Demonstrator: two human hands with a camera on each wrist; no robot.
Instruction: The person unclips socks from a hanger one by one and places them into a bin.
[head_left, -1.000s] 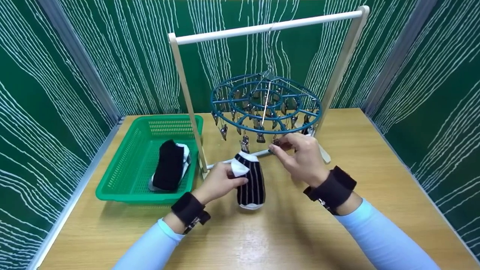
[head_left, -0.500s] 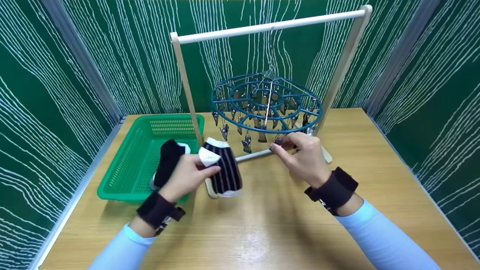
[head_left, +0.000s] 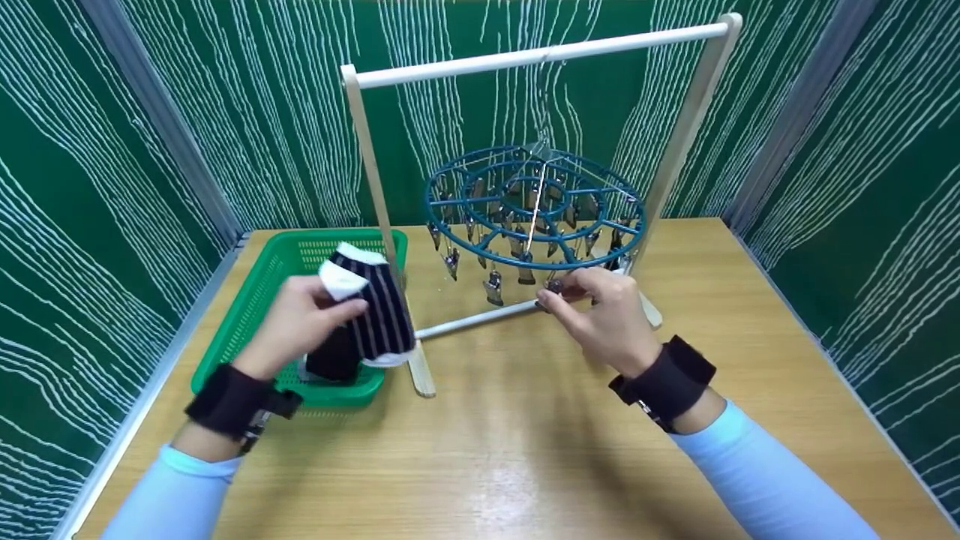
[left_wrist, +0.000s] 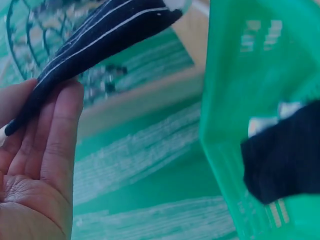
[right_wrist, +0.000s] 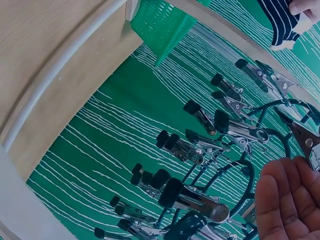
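In the head view my left hand (head_left: 296, 324) pinches a black sock (head_left: 386, 311) with pale stripes and white edges. It hangs over the right side of a green basket (head_left: 225, 326). The left wrist view has the striped sock (left_wrist: 107, 37) between thumb and fingers. Another black sock (left_wrist: 285, 155) lies in the basket, partly hidden in the head view by the held one. My right hand (head_left: 606, 315) pinches a metal clip (head_left: 553, 286) at the front of a round blue-green clip hanger (head_left: 487, 253). Several clips (right_wrist: 195, 200) fill the right wrist view.
The hanger hooks over the white top bar (head_left: 480, 63) of a wooden stand. Its left leg (head_left: 367, 150) stands beside the basket, and a lower rail (head_left: 472, 321) runs behind the right hand. Green, white-streaked walls (head_left: 862, 187) enclose the wooden table (head_left: 510, 450).
My left hand has carried the striped sock leftward from beneath the hanger's front clips to over the basket. The right hand has stayed at its clip.
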